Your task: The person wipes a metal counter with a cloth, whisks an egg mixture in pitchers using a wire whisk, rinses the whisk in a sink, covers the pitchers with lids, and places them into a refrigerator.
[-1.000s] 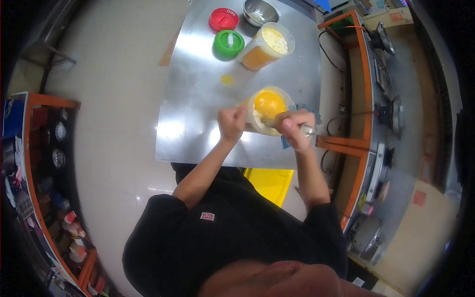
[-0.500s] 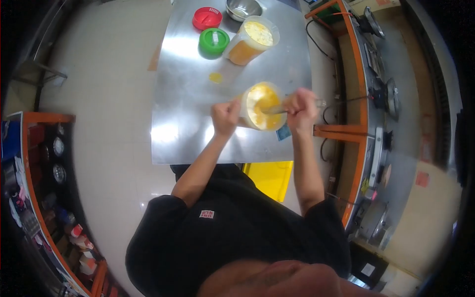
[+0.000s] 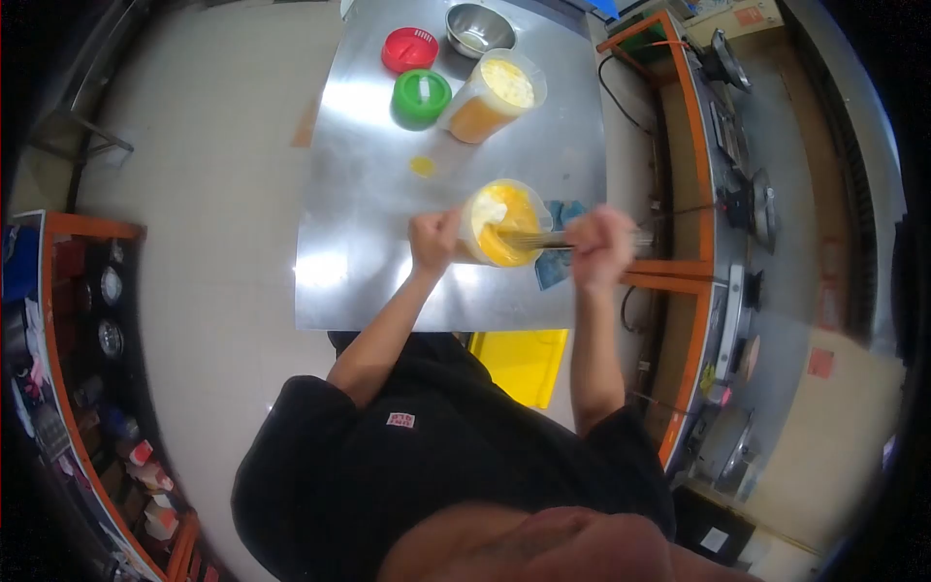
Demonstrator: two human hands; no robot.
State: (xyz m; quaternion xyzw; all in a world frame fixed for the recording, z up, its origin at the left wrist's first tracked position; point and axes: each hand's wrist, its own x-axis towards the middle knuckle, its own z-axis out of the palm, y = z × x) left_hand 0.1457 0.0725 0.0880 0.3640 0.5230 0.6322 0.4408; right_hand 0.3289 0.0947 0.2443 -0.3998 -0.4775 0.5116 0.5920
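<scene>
My left hand [image 3: 434,241] is closed around the handle side of a translucent plastic pitcher [image 3: 467,247], whose handle is hidden by the fingers. Yellow liquid with white froth [image 3: 514,204] fills the pitcher, which looks like beaten egg. In my right hand [image 3: 601,247], slightly blurred, is a wire whisk [image 3: 531,240]. The whisk leans over the right rim with its wire end in the liquid. Beyond them stands a second pitcher [image 3: 480,114] of orange-yellow liquid topped with pale foam. A blue cloth [image 3: 556,270] lies beside the near pitcher, partly behind it.
Toward the far end of the steel table [image 3: 369,262] are a green lid [image 3: 421,99], a red lid [image 3: 409,48] and a metal bowl [image 3: 480,29]. A yellow spill [image 3: 421,166] marks the tabletop. Stove burners [image 3: 761,209] line the right, shelves [image 3: 92,233] the left.
The whisk has swung to a flatter slant in the liquid, and my right hand has moved slightly right and nearer. More of the blue cloth shows. The view has shifted a little.
</scene>
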